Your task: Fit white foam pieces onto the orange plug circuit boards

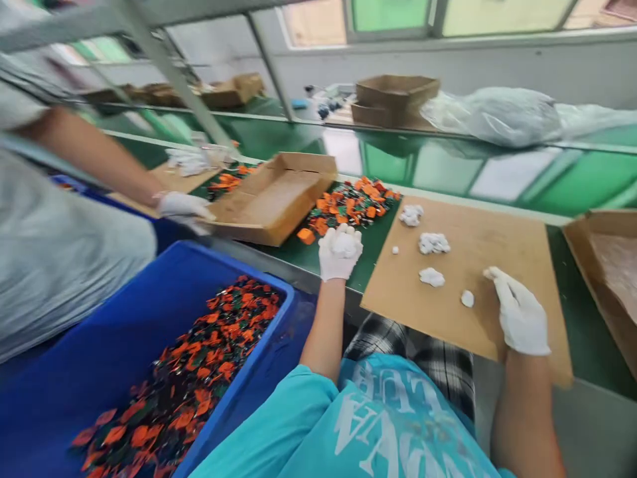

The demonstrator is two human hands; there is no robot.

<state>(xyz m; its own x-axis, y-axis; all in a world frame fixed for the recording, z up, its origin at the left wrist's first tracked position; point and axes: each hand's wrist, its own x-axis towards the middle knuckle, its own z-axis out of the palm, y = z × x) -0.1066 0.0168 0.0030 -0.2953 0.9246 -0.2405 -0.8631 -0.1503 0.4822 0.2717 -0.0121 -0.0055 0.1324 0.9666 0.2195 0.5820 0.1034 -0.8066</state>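
Gloves on both hands. Left hand (340,252) is fisted round a wad of white putty-like material, held over the green worktop (587,179) just at 6 o'clock of the heap of small orange and dark plastic parts (351,202). Right hand (520,315) rests loosely curled on the flat brown cardboard sheet (497,265), w/ nothing clearly in it. Four white lumps (432,243) plus a couple of crumbs already lie on the sheet at 9–10 o'clock of the right hand; most of the sheet is bare, so prob. early going. Big blue plastic bin (114,345) of the same parts sits at 7 o'clock, still well filled. A co-worker's gloved hand (182,207) tilts a shallow cardboard tray (273,196) at 10 o'clock, crowding the heap.
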